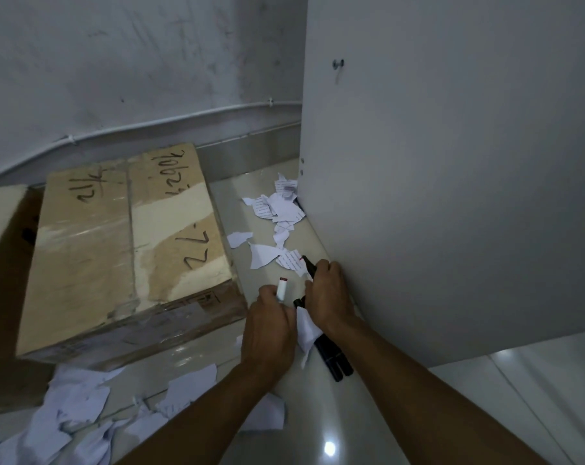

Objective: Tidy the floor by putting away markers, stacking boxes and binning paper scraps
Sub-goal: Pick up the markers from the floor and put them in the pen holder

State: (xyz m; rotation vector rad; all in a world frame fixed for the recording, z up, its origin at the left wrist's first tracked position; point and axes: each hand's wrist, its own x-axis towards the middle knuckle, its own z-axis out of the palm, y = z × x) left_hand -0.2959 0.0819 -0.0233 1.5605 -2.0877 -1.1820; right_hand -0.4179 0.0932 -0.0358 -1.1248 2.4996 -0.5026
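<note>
Lying flat on the glossy pale tiled floor (321, 427): a large corrugated cardboard box (123, 250), rectangular, brown, its top patched with shiny clear tape and torn paler where the surface layer has peeled away. Showing on its lid, handwritten in black marker and upside down to the camera: "77", something like "706234", and a further scrawl too loose to read. Sitting just beside it at the left edge: a second cardboard box (2, 236), only partly in view.

Scattering across the floor: torn white paper scraps (277, 209), jagged-edged, some carrying lines of small print too fine to read, trailing along the base of a smooth white cabinet panel (452, 162). Lying in a looser heap of crumpled paper pieces (80, 407) at the bottom left, near the big box's front corner.

Reaching forward and down, both bare forearms extending from the bottom of the view. Curling closed, the left hand (271, 327) in a grip around a white marker (281, 290) with a red end, held upright just above the floor. Closing likewise, the right hand (328, 293) in a grip on a bundle of black markers (331, 357), slim matte cylinders angling toward the camera, with a white paper scrap caught against them between the two wrists. Backing it all: a scuffed grey wall (133, 55) with a thin white conduit running along it.
</note>
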